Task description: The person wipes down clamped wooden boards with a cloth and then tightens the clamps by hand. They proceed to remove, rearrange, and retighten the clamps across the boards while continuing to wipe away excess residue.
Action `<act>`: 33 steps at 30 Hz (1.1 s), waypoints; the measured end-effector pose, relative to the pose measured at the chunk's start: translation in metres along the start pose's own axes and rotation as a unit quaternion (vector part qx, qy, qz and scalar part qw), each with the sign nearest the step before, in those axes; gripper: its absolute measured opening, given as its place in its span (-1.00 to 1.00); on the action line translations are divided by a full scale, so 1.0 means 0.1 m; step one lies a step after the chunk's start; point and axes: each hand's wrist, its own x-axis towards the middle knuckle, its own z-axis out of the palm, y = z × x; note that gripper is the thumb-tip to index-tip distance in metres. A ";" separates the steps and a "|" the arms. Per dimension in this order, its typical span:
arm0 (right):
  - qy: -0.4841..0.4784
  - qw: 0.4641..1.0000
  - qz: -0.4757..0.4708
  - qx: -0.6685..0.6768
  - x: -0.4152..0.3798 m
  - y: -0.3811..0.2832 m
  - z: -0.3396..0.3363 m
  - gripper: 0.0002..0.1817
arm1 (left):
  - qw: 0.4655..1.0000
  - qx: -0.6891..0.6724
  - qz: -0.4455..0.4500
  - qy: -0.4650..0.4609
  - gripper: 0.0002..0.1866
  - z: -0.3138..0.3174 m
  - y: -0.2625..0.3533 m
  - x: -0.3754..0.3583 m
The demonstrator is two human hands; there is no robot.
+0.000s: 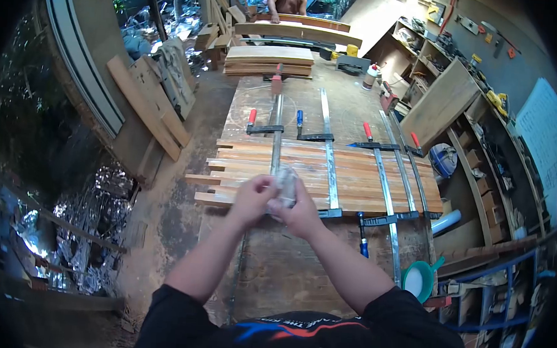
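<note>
Hands, the left hand and right hand, together gripped a crumpled clear wrapper at frame centre, above glued boards that bar clamps squeezed on the bench.

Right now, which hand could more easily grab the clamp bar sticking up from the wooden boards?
Probably the left hand: it sits just beside the clamp bar crossing the glued boards. The right hand is farther over, and both are holding a crumpled clear wad.

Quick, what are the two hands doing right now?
Left hand: closed on the crumpled pale wad.
Right hand: closed on the same wad, over the clamped boards.
</note>
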 end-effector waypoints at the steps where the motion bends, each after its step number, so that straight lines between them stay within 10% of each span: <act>1: 0.010 0.999 -0.035 0.007 0.12 0.16 -0.03 -0.25 | 0.996 -0.084 -0.019 -0.019 -0.75 0.08 -0.07 0.03; 6: 0.204 0.938 -0.052 -0.276 0.48 0.14 -0.75 -0.40 | 0.951 0.244 0.095 0.164 -0.72 -0.38 -0.27 -0.13; 10: -0.045 0.827 -0.083 -0.554 0.51 0.59 -0.99 -0.48 | 0.873 0.443 0.170 0.109 -0.68 -0.32 -0.55 -0.47; 12: -0.054 0.789 -0.165 -0.589 0.44 0.86 -0.92 -0.54 | 0.866 0.451 0.199 0.085 -0.57 -0.28 -0.74 -0.51; 15: 0.039 0.911 0.018 -0.411 0.54 0.82 -0.87 -0.61 | 0.843 0.486 0.210 0.093 -0.41 -0.18 -0.96 -0.57; 19: 0.015 0.823 -0.115 -0.556 0.70 1.08 -0.86 -0.67 | 0.828 0.531 0.175 0.048 -0.21 -0.13 -1.24 -0.61; 28: 0.140 0.802 -0.046 -0.578 2.67 1.36 -0.86 -0.75 | 0.811 0.550 0.189 0.062 -0.16 -0.10 -1.33 -0.59; 33: 0.011 0.777 -0.073 -0.626 2.58 1.37 -0.69 -0.68 | 0.803 0.555 0.206 0.063 -0.17 -0.09 -1.40 -0.56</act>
